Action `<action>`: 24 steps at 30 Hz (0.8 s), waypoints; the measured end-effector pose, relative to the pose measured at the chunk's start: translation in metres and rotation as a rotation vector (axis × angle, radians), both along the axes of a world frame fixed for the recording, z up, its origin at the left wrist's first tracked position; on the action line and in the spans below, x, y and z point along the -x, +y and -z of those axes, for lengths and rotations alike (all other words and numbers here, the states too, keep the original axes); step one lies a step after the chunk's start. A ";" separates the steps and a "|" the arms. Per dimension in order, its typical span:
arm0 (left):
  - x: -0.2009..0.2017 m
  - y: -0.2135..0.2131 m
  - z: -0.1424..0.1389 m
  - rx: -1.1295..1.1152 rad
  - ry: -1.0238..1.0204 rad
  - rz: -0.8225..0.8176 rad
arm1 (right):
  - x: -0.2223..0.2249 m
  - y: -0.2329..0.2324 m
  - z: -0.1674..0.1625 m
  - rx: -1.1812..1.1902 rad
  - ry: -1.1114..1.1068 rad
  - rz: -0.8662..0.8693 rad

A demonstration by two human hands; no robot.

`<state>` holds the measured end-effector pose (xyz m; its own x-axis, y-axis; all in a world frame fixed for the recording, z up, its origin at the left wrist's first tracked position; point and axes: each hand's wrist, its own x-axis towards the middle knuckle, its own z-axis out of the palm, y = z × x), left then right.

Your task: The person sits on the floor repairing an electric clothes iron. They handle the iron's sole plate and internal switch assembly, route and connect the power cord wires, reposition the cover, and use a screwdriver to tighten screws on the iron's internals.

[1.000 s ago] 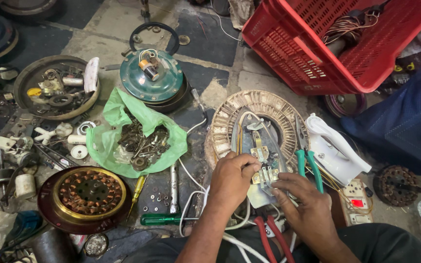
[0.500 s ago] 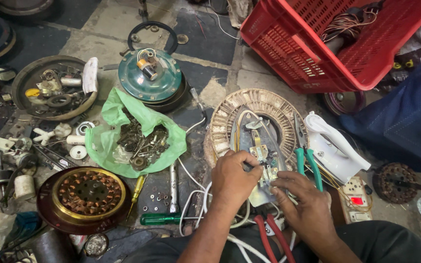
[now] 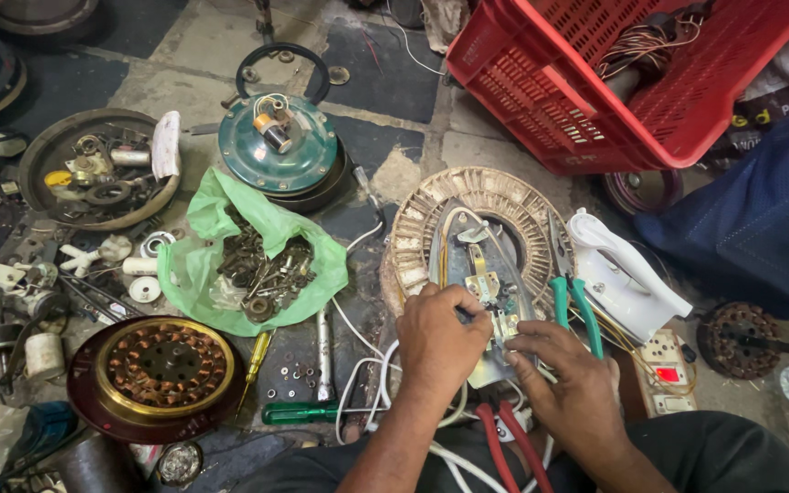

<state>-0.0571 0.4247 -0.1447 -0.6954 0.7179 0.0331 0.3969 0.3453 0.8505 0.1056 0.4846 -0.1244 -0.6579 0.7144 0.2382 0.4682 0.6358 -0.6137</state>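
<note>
Both hands' grip pinched on iron base [image 3: 481,274] | left hand [image 3: 440,338] | right hand [image 3: 573,388] (pliers [image 3: 577,306] crowd right edge)

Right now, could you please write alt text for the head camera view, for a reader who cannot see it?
A person's left hand and right hand work on the bared metal base of a clothes iron lying on a round wound coil ring. Around them on the floor lie green-handled pliers, a green bag of metal scraps and a red plastic crate.
</note>
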 end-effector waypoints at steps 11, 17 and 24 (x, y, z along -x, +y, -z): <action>0.007 -0.003 0.006 -0.053 -0.085 0.049 | 0.000 0.001 0.000 -0.027 0.057 -0.028; 0.002 0.002 0.008 -0.087 0.024 -0.003 | -0.002 0.005 0.003 0.082 0.059 0.004; 0.004 0.001 0.009 -0.105 0.017 0.024 | -0.016 0.016 0.019 0.231 0.125 0.038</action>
<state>-0.0608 0.4261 -0.1535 -0.6768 0.7262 0.1205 0.4189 0.2453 0.8743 0.1212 0.5003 -0.1438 -0.6055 0.7828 0.1434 0.4007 0.4556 -0.7949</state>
